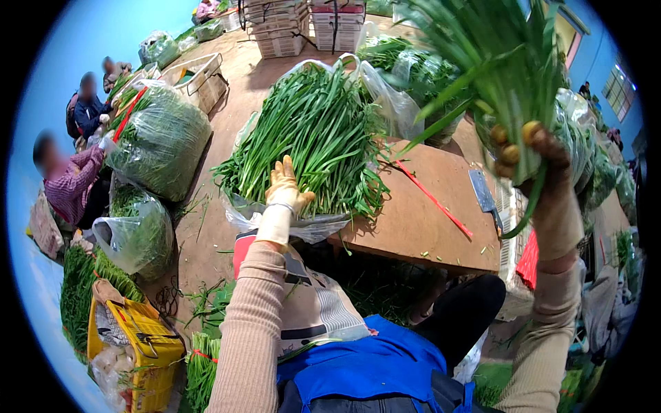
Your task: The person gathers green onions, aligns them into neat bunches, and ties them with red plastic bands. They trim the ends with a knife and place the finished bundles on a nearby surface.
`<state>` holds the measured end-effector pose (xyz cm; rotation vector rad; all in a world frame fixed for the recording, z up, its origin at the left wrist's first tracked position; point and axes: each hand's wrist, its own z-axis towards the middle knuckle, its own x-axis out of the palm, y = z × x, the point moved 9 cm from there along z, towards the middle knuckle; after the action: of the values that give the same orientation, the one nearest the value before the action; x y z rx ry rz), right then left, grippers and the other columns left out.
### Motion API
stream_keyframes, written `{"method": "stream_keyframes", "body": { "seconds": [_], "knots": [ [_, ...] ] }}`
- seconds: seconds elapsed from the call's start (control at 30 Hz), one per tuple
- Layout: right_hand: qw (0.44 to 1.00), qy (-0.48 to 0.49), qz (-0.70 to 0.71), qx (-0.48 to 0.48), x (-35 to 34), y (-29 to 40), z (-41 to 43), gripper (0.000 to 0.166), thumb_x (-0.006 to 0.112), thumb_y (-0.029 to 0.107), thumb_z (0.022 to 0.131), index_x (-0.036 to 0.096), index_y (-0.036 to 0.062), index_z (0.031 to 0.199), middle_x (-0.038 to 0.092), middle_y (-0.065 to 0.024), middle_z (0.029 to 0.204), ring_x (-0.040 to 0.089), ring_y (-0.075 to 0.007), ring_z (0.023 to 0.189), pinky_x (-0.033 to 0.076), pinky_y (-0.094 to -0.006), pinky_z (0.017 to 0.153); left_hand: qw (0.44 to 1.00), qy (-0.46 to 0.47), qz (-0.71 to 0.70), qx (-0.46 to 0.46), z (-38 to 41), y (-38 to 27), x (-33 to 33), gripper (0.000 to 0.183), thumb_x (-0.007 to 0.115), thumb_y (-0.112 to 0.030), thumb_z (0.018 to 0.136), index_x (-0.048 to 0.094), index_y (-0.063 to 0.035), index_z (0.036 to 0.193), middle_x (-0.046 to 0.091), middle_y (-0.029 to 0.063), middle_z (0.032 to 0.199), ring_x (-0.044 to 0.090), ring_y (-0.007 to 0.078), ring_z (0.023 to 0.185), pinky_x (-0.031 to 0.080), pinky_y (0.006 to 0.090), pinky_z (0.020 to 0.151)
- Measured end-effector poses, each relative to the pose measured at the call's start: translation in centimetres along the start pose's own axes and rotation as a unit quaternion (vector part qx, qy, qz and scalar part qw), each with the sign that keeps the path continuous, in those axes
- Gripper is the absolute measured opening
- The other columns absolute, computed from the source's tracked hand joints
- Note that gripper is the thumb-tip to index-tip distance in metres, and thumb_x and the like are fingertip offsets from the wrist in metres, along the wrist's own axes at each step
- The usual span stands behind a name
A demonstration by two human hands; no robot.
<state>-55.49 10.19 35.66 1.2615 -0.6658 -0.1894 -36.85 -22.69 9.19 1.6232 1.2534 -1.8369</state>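
Observation:
My left hand (pixel 287 192), in a cream glove, rests with spread fingers on the near edge of a large heap of long green leafy stalks (pixel 315 134) lying on clear plastic. Raised at the right, my right hand (pixel 537 155), in a soiled glove, grips a bunch of the same kind of stalks (pixel 516 103) by its pale lower ends, leaves pointing up. Between the hands stands a low wooden board table (pixel 428 201). A red tie strip (pixel 434 199) lies across it, and a cleaver (pixel 484 193) rests at its right edge, with small cut bits scattered near the front.
Filled plastic bags of greens (pixel 160 139) stand at the left, near several seated people. A yellow crate (pixel 150 356) is at lower left beside a tied bundle (pixel 202 361). White crates (pixel 335 26) are stacked at the back. A red strip bundle (pixel 528 260) hangs right of the table.

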Motion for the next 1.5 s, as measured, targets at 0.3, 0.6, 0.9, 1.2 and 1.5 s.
{"method": "stream_keyframes", "body": {
  "seconds": [0.3, 0.6, 0.9, 1.2, 1.5],
  "knots": [
    [0.984, 0.126, 0.068, 0.104, -1.6, -14.9, -7.3, 0.024, 0.057, 0.003, 0.076, 0.063, 0.0033, 0.1, 0.065, -0.0098, 0.095, 0.062, -0.0219, 0.091, 0.05, -0.033, 0.079, 0.761, 0.319, -0.503, 0.259, -18.6, -16.3, -0.2, 0.063, 0.067, -0.022, 0.083, 0.037, -0.0006, 0.134, 0.047, 0.0085, 0.129, 0.048, 0.0183, 0.112, 0.038, 0.0322, 0.096],
    [0.995, 0.061, -0.076, 0.009, -4.7, -19.6, -14.9, 0.022, 0.057, -0.01, 0.074, 0.066, 0.0023, 0.09, 0.066, -0.0101, 0.092, 0.063, -0.0288, 0.087, 0.052, -0.0332, 0.072, 0.916, 0.125, -0.313, 0.218, -22.9, -13.6, 2.3, 0.051, 0.071, -0.031, 0.075, 0.057, -0.0016, 0.114, 0.06, 0.0172, 0.111, 0.055, 0.0257, 0.108, 0.043, 0.0342, 0.091],
    [0.982, -0.061, -0.019, 0.176, -6.6, -24.9, -16.8, 0.04, 0.078, 0.007, 0.068, 0.058, 0.0006, 0.102, 0.065, -0.0053, 0.094, 0.062, -0.013, 0.082, 0.051, -0.0269, 0.071, 0.777, -0.136, -0.547, 0.281, -23.2, -11.2, -7.2, 0.037, 0.065, -0.025, 0.084, 0.056, 0.0016, 0.109, 0.06, 0.0145, 0.106, 0.056, 0.0227, 0.101, 0.041, 0.0345, 0.092],
    [0.793, 0.01, 0.549, 0.264, -4.3, -30.0, -17.0, 0.047, 0.038, 0.029, 0.094, 0.038, -0.0087, 0.123, 0.049, -0.033, 0.111, 0.057, -0.0338, 0.086, 0.051, -0.0333, 0.068, 0.831, 0.292, -0.469, 0.062, -19.3, -12.1, 5.8, 0.043, 0.068, -0.019, 0.081, 0.053, 0.0017, 0.114, 0.06, 0.0064, 0.102, 0.056, 0.0139, 0.092, 0.044, 0.026, 0.084],
    [0.973, -0.121, 0.175, 0.095, -4.3, -23.3, -16.4, 0.038, 0.07, 0.004, 0.076, 0.053, 0.003, 0.11, 0.063, -0.0065, 0.101, 0.062, -0.0191, 0.09, 0.052, -0.0287, 0.074, 0.776, 0.22, -0.572, 0.147, -15.3, -12.8, 2.3, 0.038, 0.064, -0.024, 0.085, 0.055, -0.0004, 0.114, 0.064, 0.0071, 0.099, 0.06, 0.0157, 0.093, 0.046, 0.0278, 0.083]
  ]
}}
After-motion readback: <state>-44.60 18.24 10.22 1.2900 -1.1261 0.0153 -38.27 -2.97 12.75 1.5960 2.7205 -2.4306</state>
